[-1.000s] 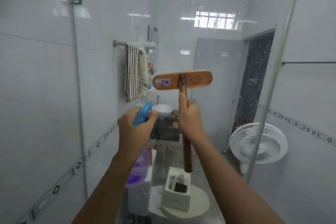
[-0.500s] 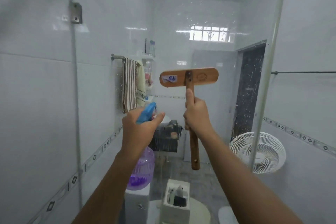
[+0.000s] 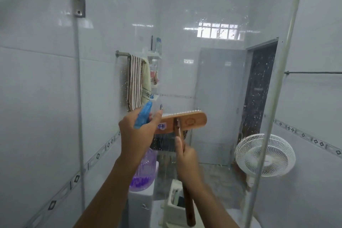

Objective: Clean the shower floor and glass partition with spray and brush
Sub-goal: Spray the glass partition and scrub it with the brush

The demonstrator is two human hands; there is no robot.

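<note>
A clear glass partition point(image 3: 212, 83) stands right in front of me, speckled with droplets. My left hand point(image 3: 136, 135) grips a spray bottle point(image 3: 143, 174) with a blue trigger head and a clear body holding purple liquid. My right hand point(image 3: 186, 157) grips the dark wooden handle of a brush point(image 3: 187, 122), thumb along the shaft. The brush's flat wooden head lies crosswise against the glass with white bristles showing along its top edge. Its left end is hidden behind my left hand. The shower floor is out of view.
Through the glass: a striped towel point(image 3: 136, 83) on a rail, a wall shelf with bottles point(image 3: 155, 55), a white toilet tank point(image 3: 141, 205), a white caddy point(image 3: 177, 200), a white fan point(image 3: 266, 155) and a dark doorway point(image 3: 257, 96). A metal hinge point(image 3: 79, 5) holds the glass edge at left.
The brush head has dropped down the glass from well above my hands to beside the spray trigger. My right hand came down with it. The left hand stayed about level.
</note>
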